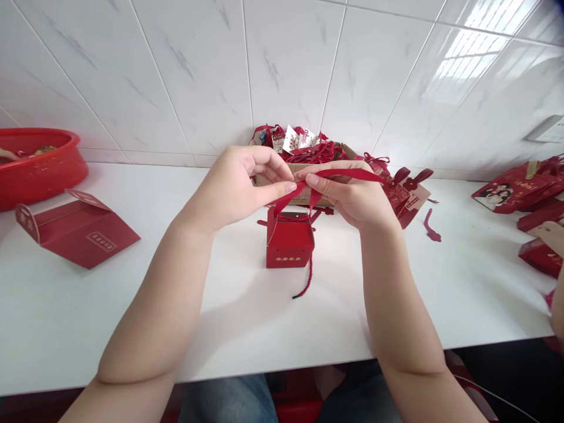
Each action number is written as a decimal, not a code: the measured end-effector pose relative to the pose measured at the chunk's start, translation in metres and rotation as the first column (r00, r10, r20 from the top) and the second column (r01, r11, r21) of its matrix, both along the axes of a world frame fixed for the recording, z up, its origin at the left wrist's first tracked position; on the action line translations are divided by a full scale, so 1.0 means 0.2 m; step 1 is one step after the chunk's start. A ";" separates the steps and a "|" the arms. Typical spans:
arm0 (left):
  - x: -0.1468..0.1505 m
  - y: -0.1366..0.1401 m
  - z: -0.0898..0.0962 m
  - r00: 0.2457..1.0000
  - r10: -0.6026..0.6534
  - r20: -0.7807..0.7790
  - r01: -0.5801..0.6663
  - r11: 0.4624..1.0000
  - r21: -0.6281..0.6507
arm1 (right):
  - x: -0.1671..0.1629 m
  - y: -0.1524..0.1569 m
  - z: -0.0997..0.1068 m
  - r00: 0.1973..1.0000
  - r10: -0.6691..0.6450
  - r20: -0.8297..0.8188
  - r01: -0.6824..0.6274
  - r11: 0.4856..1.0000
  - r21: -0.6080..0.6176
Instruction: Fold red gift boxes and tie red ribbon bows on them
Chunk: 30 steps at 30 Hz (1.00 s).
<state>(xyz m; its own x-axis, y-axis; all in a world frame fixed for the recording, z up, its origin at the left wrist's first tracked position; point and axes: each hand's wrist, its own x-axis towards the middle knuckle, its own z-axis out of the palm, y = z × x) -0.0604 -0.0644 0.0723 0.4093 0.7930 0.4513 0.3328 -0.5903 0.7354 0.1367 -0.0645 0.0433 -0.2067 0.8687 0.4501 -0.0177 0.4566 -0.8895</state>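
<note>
A small red gift box (289,245) with gold lettering stands upright on the white table in front of me. Above it, both hands pinch a red ribbon (343,173) that runs down to the top of the box. My left hand (247,182) closes thumb and fingers on the ribbon. Beside it, almost touching, my right hand (352,191) grips the same ribbon, and one end trails off to the right over the fingers. A twisted red cord (310,276) with a dark tip hangs from the box's right side onto the table.
An open red box (88,232) lies at left near a red basin (42,170). Behind my hands stands a cardboard box (268,176) full of ribbons and cards. Red bags (502,188) are piled at right, where part of another person's arm (559,305) shows.
</note>
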 end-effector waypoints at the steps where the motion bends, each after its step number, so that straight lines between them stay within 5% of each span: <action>1: 0.00 0.00 0.00 1.000 0.006 -0.009 -0.006 1.000 0.004 | 0.00 0.00 0.00 1.000 -0.014 0.000 0.014 1.000 -0.001; 7: -0.01 0.01 -0.03 0.983 -0.023 -0.181 0.008 0.997 -0.081 | 0.00 -0.01 -0.01 0.998 -0.026 0.052 0.023 0.998 0.064; 12: 0.02 0.05 -0.05 0.999 0.001 -0.045 -0.005 0.996 -0.091 | -0.02 -0.05 0.02 0.988 -0.033 0.151 -0.001 0.975 0.223; 17: 0.04 0.05 -0.05 0.998 -0.047 -0.048 0.039 0.988 -0.149 | -0.02 -0.07 0.02 0.937 -0.215 0.277 0.102 0.922 0.372; 25: 0.05 0.05 -0.07 0.996 -0.070 -0.053 0.064 0.991 -0.119 | -0.03 0.01 -0.03 0.829 -0.496 0.259 0.202 0.697 0.688; 30: 0.07 0.09 -0.11 0.996 -0.073 -0.046 0.069 0.994 -0.085 | -0.06 0.03 -0.05 0.771 -0.605 0.199 0.264 0.588 0.764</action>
